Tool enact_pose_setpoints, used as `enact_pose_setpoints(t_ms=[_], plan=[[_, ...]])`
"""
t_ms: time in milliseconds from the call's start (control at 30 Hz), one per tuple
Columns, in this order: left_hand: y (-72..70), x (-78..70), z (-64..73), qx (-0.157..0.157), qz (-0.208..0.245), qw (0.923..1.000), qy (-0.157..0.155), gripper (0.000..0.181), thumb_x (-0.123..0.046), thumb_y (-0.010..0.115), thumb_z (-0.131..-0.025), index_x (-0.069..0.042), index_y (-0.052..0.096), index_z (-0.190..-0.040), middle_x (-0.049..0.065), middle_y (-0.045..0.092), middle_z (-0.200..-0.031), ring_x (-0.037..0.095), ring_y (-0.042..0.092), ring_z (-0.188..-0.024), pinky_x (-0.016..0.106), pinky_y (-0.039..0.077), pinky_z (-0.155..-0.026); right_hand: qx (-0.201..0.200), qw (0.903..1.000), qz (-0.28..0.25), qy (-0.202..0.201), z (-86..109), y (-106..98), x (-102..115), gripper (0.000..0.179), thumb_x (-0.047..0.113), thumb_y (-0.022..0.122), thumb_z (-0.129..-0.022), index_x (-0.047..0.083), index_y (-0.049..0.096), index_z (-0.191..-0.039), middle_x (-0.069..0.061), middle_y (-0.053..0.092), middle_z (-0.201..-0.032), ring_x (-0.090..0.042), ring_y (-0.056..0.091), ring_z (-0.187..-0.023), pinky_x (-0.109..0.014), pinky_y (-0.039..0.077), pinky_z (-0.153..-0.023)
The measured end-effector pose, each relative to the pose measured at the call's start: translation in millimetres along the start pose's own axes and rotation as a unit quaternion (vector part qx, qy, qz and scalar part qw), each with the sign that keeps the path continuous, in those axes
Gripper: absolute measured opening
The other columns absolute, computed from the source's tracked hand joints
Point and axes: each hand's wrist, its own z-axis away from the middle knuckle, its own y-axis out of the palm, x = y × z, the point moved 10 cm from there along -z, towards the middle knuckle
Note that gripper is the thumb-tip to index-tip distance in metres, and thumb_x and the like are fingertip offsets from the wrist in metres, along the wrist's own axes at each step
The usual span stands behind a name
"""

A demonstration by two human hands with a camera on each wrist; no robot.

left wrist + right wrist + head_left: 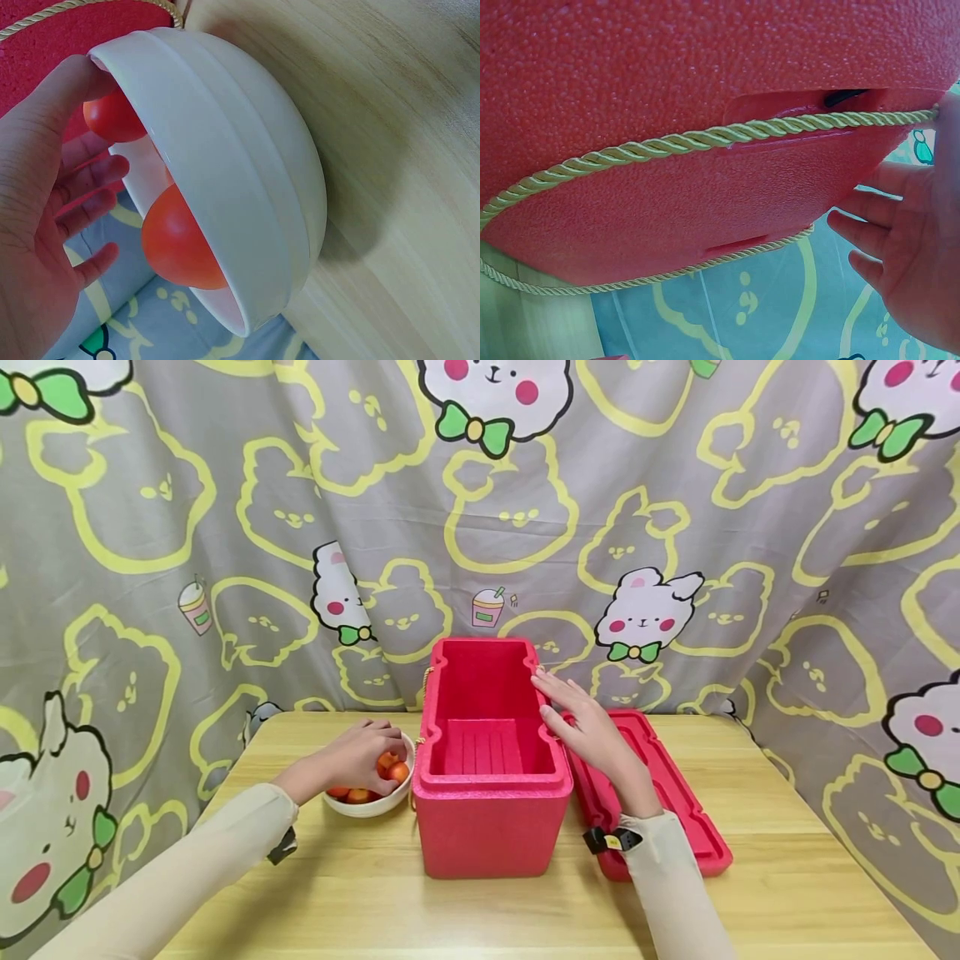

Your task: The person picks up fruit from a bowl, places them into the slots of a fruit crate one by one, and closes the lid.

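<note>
My left hand (360, 756) reaches over a white bowl (371, 808) of smooth red-orange tomatoes (398, 772). In the left wrist view the thumb lies at the bowl's rim, close to one tomato (112, 118), while the other fingers are spread and loosely bent. Another tomato (176, 236) shows lower in the bowl. To the bowl's right stands a red foam box (491, 835), its top uncovered and its inside bare. My right hand (588, 727) rests on the box's right rim with fingers nearly straight. Seen from the right wrist, these fingers (862, 232) stand at the box's edge.
A red lid (693, 827) lies on the wooden table (337, 893) right of the box, beneath my right forearm. Twisted gold rope (705, 139) loops along the box's side. Behind the table hangs a grey patterned curtain (405, 510).
</note>
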Motion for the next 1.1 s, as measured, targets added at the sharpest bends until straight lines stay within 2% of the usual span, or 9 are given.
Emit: enact_pose_setpoints(t_ms=[267,433,667,867,1100], plan=[[-0.3,2.0,-2.4,-0.005,0.000,1.0000,-0.003,0.030,-0.034,0.081,-0.072,-0.016,0.069,-0.092,-0.004,0.065,-0.091,0.014,0.053,-0.092,0.040,0.041,-0.083,-0.004,1.0000,-0.003,-0.001,0.8,-1,0,0.061,0.033,0.060,-0.100,0.018,0.042,-0.156,-0.001,0.038,-0.164,-0.024,0.035,-0.153,-0.058,0.019,-0.125],[-5.4,5.1,-3.1,-0.008,0.005,0.9999,-0.013,0.031,-0.033,0.082,-0.070,-0.017,0.068,-0.092,-0.003,0.065,-0.091,0.015,0.053,-0.092,0.043,0.043,-0.087,-0.002,1.0000,-0.009,0.002,0.7,0,0,0.061,0.032,0.060,-0.099,0.018,0.042,-0.156,-0.001,0.038,-0.164,-0.024,0.034,-0.153,-0.057,0.018,-0.125],[-15.7,12.5,-2.5,-0.025,0.013,0.9991,-0.031,0.034,-0.030,0.083,-0.069,-0.016,0.068,-0.096,-0.005,0.066,-0.094,0.014,0.051,-0.095,0.037,0.039,-0.083,-0.002,1.0000,-0.005,0.000,-0.1,1,1,0.061,0.033,0.059,-0.099,0.020,0.042,-0.156,-0.001,0.038,-0.164,-0.025,0.034,-0.153,-0.057,0.019,-0.125],[-33.1,11.6,-7.0,-0.060,0.011,0.9979,-0.023,0.032,-0.027,0.083,-0.069,-0.014,0.068,-0.094,-0.003,0.066,-0.094,0.017,0.052,-0.093,0.042,0.043,-0.083,-0.002,1.0000,-0.005,0.000,-0.1,0,0,0.061,0.032,0.059,-0.099,0.019,0.042,-0.156,-0.001,0.038,-0.164,-0.025,0.034,-0.153,-0.057,0.019,-0.125],[-62.0,20.3,-15.4,-0.087,0.003,0.9954,-0.041,0.030,-0.028,0.082,-0.071,-0.015,0.068,-0.093,-0.002,0.065,-0.092,0.021,0.051,-0.093,0.045,0.043,-0.086,-0.001,1.0000,-0.001,0.003,0.6,0,-1,0.061,0.033,0.059,-0.099,0.018,0.042,-0.156,-0.001,0.038,-0.164,-0.023,0.034,-0.153,-0.057,0.019,-0.125]])
